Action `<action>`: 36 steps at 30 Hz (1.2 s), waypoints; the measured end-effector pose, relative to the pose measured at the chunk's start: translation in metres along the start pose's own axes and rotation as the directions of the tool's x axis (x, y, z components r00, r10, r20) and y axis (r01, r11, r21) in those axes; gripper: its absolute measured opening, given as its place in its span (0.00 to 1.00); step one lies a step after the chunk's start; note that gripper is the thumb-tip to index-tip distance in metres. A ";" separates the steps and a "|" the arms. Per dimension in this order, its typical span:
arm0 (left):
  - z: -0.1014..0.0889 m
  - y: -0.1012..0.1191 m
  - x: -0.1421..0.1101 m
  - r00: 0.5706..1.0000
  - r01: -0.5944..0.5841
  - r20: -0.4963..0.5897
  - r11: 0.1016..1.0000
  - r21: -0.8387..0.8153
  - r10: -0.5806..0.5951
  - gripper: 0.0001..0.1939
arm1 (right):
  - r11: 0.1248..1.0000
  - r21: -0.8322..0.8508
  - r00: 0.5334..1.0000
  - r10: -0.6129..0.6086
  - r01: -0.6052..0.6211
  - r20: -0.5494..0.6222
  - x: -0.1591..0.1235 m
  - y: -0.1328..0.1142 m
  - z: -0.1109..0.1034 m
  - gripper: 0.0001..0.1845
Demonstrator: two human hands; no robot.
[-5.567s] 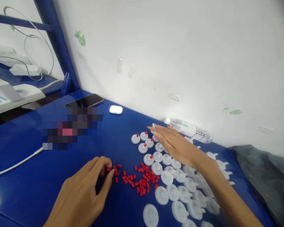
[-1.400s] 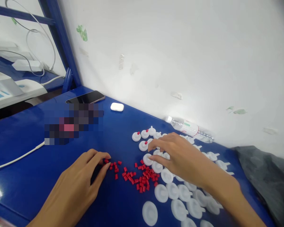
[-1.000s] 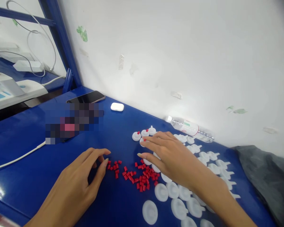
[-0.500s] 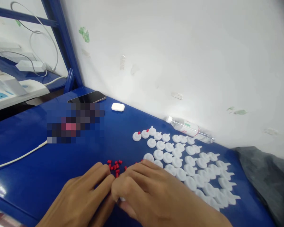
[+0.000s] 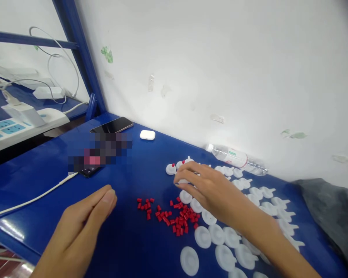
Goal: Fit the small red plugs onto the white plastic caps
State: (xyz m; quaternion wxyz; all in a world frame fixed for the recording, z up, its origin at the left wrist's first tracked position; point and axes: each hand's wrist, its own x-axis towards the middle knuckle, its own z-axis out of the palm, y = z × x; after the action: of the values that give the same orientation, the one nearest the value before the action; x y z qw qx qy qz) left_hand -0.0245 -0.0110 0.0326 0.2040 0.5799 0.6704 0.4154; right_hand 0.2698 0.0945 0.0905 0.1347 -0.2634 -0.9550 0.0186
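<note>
My left hand (image 5: 82, 226) is closed above the left of the table, its thumb lying along the forefinger. Nothing sticks out of it, though its inner side is hidden. Over the back left of the white parts, my right hand (image 5: 201, 183) curls its fingers round a white disc-shaped part (image 5: 184, 180); the grip is partly hidden. Behind its fingertips lie two white discs with red tips, one of them the nearest red-tipped disc (image 5: 171, 169). Small red caps (image 5: 181, 220) lie heaped between my hands. Many plain white spouted discs (image 5: 216, 234) spread to the right.
A clear bottle (image 5: 234, 157) lies along the wall. A white case (image 5: 147, 134), a phone (image 5: 113, 125) and a blurred-out device with a white cable (image 5: 50, 191) are at the back left. Dark cloth (image 5: 327, 216) covers the right edge; a power strip (image 5: 20, 133) stands beyond the table.
My hands were together at the front, with a bit of white between them. They have parted: the left went left, the right back over the white parts. The red caps are uncovered.
</note>
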 end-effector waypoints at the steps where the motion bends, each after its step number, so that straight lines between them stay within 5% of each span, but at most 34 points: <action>1: 0.002 0.007 0.002 0.998 -0.060 0.036 0.996 0.060 0.058 0.22 | 1.000 0.010 1.000 0.011 -0.011 0.013 0.001 0.003 0.002 0.10; 4: 0.015 0.019 0.004 0.985 -0.170 0.034 0.963 0.211 0.167 0.18 | 0.999 0.034 0.999 0.021 -0.022 0.045 0.002 0.002 0.006 0.11; 7: 0.028 0.014 0.003 0.986 -0.162 0.073 0.943 0.291 0.147 0.16 | 0.997 0.038 0.997 0.064 -0.065 0.043 0.003 -0.001 0.005 0.11; 12: 0.037 0.001 0.002 0.982 -0.178 0.115 0.933 0.313 0.149 0.15 | 0.982 -0.043 0.983 0.186 -0.186 -0.003 0.006 -0.004 0.012 0.23; 17: 0.035 0.005 0.003 0.983 -0.169 0.111 0.942 0.288 0.143 0.16 | 0.971 -0.064 0.962 0.236 -0.230 0.134 0.008 -0.003 0.031 0.34; 22: 0.029 0.013 0.003 0.976 -0.216 0.046 0.942 0.256 0.211 0.14 | 0.976 0.031 0.977 0.214 -0.214 0.021 0.010 -0.004 0.024 0.26; 27: 0.022 0.027 -0.007 0.964 -0.263 -0.011 0.956 0.129 0.266 0.14 | 0.958 0.240 0.970 0.193 -0.155 -0.148 0.013 -0.042 -0.001 0.02; 31: 0.020 0.028 -0.018 0.880 -0.475 0.087 0.871 0.127 0.467 0.10 | 0.960 0.270 0.982 -0.024 0.075 -0.188 0.013 -0.074 -0.003 0.09; 36: 0.019 0.017 -0.023 0.748 -0.664 0.203 0.722 0.195 0.632 0.11 | 0.951 0.281 0.973 -0.070 0.131 -0.218 0.012 -0.082 0.006 0.10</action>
State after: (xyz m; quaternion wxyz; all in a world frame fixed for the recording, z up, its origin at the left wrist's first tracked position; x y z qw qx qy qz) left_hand 0.0062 -0.0270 0.0305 0.0102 0.8230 0.4587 0.3348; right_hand 0.2177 0.0296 0.0963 0.2710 -0.1919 -0.9348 0.1257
